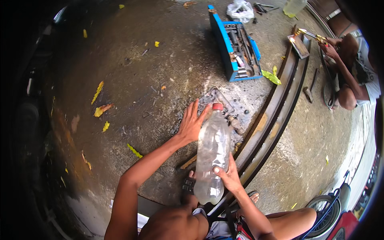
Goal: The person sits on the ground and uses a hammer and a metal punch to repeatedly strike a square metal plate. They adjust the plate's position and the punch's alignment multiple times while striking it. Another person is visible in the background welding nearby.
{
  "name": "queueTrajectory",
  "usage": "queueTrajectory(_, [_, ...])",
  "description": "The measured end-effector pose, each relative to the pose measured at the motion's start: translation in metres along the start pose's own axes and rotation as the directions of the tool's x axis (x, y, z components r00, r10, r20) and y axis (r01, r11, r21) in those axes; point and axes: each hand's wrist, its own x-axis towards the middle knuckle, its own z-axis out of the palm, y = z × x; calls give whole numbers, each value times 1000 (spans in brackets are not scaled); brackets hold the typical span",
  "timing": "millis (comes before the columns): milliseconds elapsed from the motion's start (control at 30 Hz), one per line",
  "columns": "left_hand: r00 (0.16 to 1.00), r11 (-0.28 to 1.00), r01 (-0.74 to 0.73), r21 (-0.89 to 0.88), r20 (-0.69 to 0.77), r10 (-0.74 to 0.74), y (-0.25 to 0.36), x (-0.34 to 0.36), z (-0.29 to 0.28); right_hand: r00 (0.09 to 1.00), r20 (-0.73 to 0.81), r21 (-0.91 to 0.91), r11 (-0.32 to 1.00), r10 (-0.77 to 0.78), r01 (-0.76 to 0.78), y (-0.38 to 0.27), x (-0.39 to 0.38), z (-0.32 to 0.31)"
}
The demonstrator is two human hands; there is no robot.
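My right hand [228,178] grips the lower half of a large clear plastic bottle [213,148] with a red cap [217,106] and liquid inside. My left hand [189,125] is beside the bottle's upper part, open with fingers apart; whether its thumb touches the bottle I cannot tell. Behind the bottle lie small dark metal pieces [235,123] on a pale, stained patch of concrete.
Long steel channel bars [285,90] run along my right. An open blue toolbox [236,50] stands ahead. At the upper right another person [360,72] holds a lit torch [311,35] over a metal plate [298,47]. A wheel [320,210] is at lower right.
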Motion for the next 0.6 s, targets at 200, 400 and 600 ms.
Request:
queueTrajectory(200, [999, 998, -50, -50, -4, 49, 18, 25, -89, 968, -153, -202, 965, -199, 166, -20, 25, -45])
queueTrajectory(400, [538, 913, 210, 349, 739, -407, 11, 20, -267, 883, 160, -539, 711, -441, 452, -64, 63, -15])
queueTrajectory(600, [69, 678, 408, 611, 720, -691, -67, -80, -332, 810, 373, -543, 602, -452, 586, -49, 85, 40])
